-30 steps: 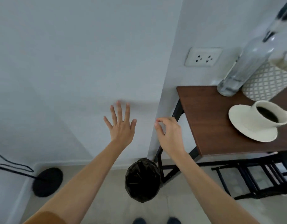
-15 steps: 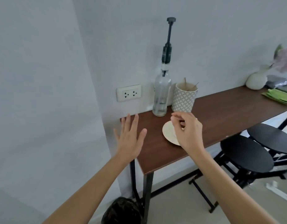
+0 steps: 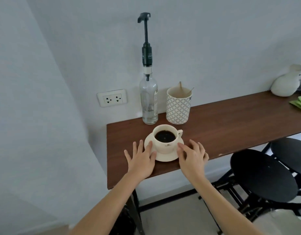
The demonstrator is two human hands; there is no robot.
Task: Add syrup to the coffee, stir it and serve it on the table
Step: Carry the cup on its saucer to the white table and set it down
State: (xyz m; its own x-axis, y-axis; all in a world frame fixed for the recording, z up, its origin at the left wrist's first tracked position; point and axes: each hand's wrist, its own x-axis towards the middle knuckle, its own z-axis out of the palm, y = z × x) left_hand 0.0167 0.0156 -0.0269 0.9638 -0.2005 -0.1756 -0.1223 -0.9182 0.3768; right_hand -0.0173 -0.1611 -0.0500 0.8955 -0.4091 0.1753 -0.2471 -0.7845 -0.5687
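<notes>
Cream ceramic cup of black coffee (image 3: 165, 139) on cream saucer (image 3: 166, 156) sits near dark wooden table (image 3: 222, 126) front edge, clear glass pump syrup bottle (image 3: 149, 100) and lattice-patterned stirrer holder (image 3: 178, 107) behind; left hand (image 3: 141, 160) and right hand (image 3: 192, 158) flank saucer, fingers spread, gripping nothing.

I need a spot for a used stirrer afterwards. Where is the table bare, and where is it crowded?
Bare wood runs right of the patterned cup toward the white vase and green cloth. A narrower strip lies left of the saucer. The corner is crowded: syrup bottle, patterned cup, coffee cup, left hand, right hand.
</notes>
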